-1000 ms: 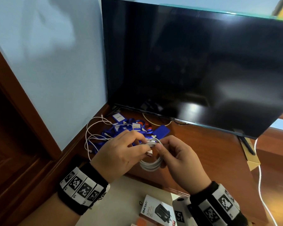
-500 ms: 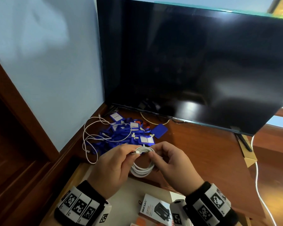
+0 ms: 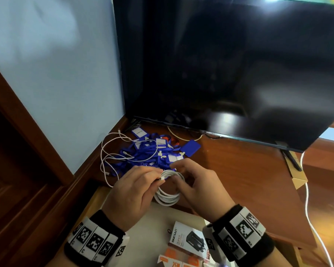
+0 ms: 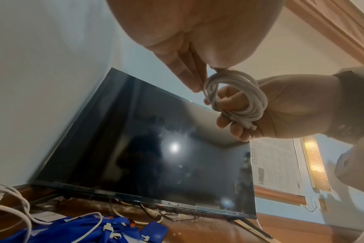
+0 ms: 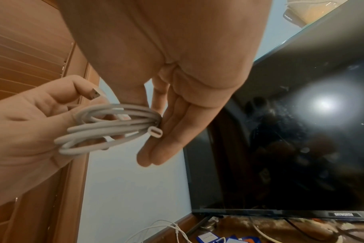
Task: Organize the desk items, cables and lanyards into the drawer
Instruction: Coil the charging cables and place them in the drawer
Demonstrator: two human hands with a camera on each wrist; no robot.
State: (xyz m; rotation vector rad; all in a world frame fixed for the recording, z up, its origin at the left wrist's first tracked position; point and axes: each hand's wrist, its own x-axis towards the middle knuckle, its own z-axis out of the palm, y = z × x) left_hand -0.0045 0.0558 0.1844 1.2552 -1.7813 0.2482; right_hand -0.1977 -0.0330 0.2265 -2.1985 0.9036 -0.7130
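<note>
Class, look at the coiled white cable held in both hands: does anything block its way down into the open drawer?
Nothing visible does. The coiled cable hangs between the left hand and right hand, above the drawer. Bare drawer floor lies just below it; the boxes sit nearer the person.

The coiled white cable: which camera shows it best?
The right wrist view: the coiled white cable fills the foreground, loops and both plugs clear. The left wrist view shows it smaller, wrapped round fingers. The head view half hides it behind both hands.
</note>
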